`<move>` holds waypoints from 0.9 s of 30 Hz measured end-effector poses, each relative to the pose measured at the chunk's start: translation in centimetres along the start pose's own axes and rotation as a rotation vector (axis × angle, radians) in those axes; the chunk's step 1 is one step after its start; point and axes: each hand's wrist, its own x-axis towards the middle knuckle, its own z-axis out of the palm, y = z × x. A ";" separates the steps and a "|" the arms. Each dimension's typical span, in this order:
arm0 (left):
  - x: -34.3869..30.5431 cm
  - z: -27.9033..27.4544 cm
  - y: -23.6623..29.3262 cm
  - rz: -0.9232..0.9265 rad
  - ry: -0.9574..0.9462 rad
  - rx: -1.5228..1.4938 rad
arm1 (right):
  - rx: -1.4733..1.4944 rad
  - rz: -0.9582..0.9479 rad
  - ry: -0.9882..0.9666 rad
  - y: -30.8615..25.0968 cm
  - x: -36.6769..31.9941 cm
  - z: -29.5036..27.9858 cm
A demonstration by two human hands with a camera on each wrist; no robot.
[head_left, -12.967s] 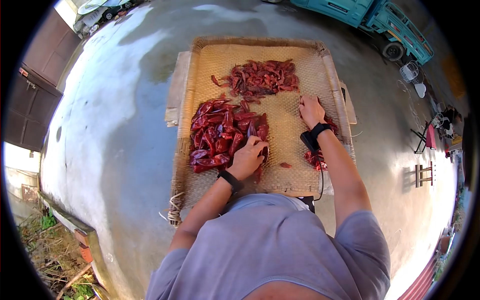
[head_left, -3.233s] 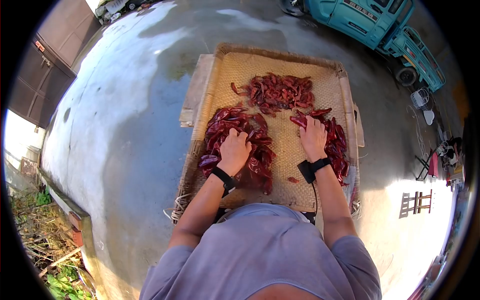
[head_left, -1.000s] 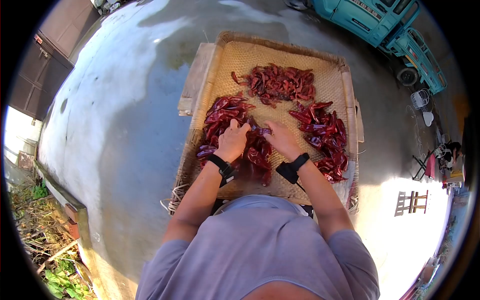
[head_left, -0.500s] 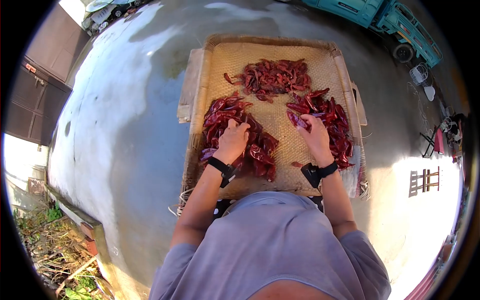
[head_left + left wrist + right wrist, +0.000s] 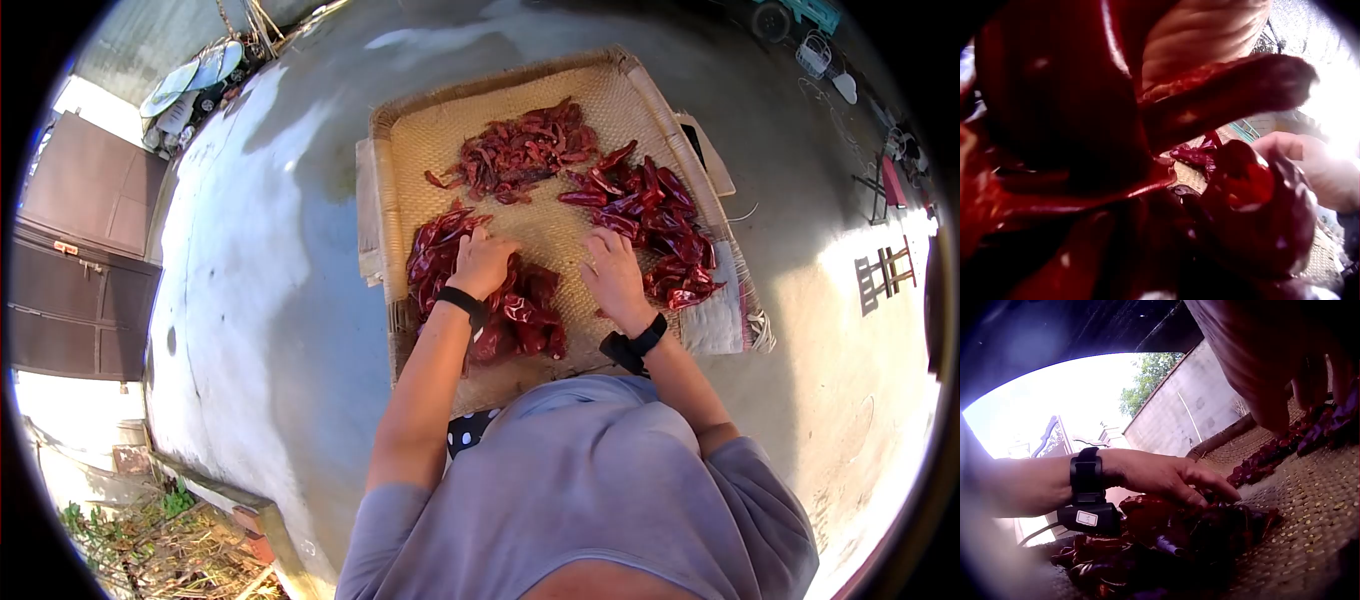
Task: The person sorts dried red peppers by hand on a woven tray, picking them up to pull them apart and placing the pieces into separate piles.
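Note:
Dried red chili peppers lie in separate heaps on a woven tray [image 5: 550, 225]. My left hand [image 5: 484, 264] rests on the left heap [image 5: 435, 245], index finger stretched toward the middle and thumb low among the peppers. Glossy chili peppers [image 5: 1254, 212] fill most of the left wrist view, very close. Over bare weave, just left of the right heap [image 5: 655, 220], my right hand [image 5: 615, 280] has its fingers loosely extended, with nothing visible in them. The right wrist view has the right hand [image 5: 1266, 369] hanging above the weave, fingers down.
Smaller, shrivelled chili peppers [image 5: 530, 150] form a heap at the tray's back. A raised rim [image 5: 500, 82] edges the tray. A pale cloth [image 5: 715, 325] lies at its front right corner. Boards [image 5: 708, 155] jut out beneath the sides. A low stool [image 5: 893, 270] stands off right.
Half a second ago my right hand held a chili pepper at the right heap; now it has let go and drawn back. That heap has grown over the earlier frames. The head view has turned.

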 end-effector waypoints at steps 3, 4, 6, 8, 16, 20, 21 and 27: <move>0.9 -1.4 0.2 0.015 -0.141 0.130 | 0.045 -0.032 -0.033 -0.2 -0.5 0.0; 1.2 -1.7 0.0 0.038 -0.147 0.157 | 0.055 -0.040 -0.044 -0.1 -0.5 0.0; 1.0 -2.6 0.2 0.050 -0.069 0.092 | 0.079 -0.059 -0.069 -0.1 -0.6 0.0; 0.3 -4.1 0.7 0.109 0.103 0.058 | 0.105 -0.066 -0.057 0.0 -0.5 -0.1; -3.7 -5.8 6.1 -0.137 0.304 -0.723 | 0.710 0.098 -0.227 -3.3 0.5 -0.3; -4.4 -3.3 6.3 -0.035 0.289 -0.811 | 1.001 0.195 -0.413 -2.9 -0.1 1.2; -4.6 -2.6 6.1 -0.027 0.319 -0.768 | 1.033 0.200 -0.429 -2.7 -0.2 1.5; -6.0 -1.1 6.5 -0.092 0.353 -0.883 | 1.245 0.412 -0.505 -2.4 -1.3 0.7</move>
